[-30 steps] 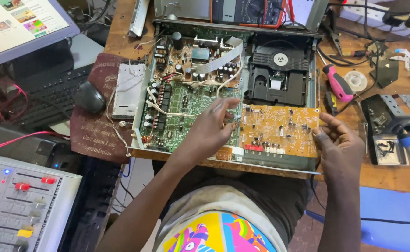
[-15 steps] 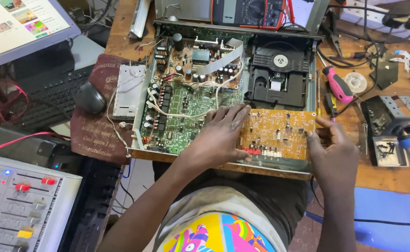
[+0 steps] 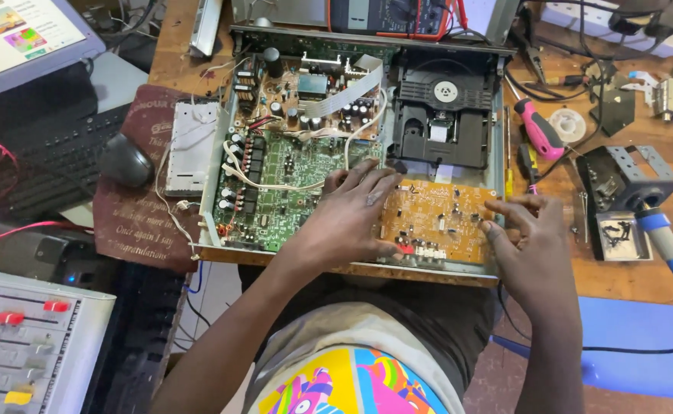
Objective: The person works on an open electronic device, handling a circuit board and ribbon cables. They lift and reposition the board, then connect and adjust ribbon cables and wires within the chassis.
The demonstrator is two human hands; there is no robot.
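An opened audio player chassis (image 3: 214,184) lies on the wooden bench, with a green main board (image 3: 275,184) at its left and a black disc drive (image 3: 444,123) at the back right. An orange circuit board (image 3: 436,218) sits in its front right corner. My left hand (image 3: 348,218) grips that board's left edge, fingers spread across it and onto the green board. My right hand (image 3: 524,238) holds the board's right edge, fingers curled over it.
A pink-handled screwdriver (image 3: 540,130) and a soldering iron with a blue handle (image 3: 670,245) in its black stand (image 3: 624,184) lie at the right. A black mouse (image 3: 126,161), a keyboard (image 3: 37,153) and a mixing console (image 3: 30,345) are at the left.
Both hands have shifted on the orange board: the left hand has slid further over its left edge, and the right hand has moved up along its right edge. The board has settled lower in the chassis.
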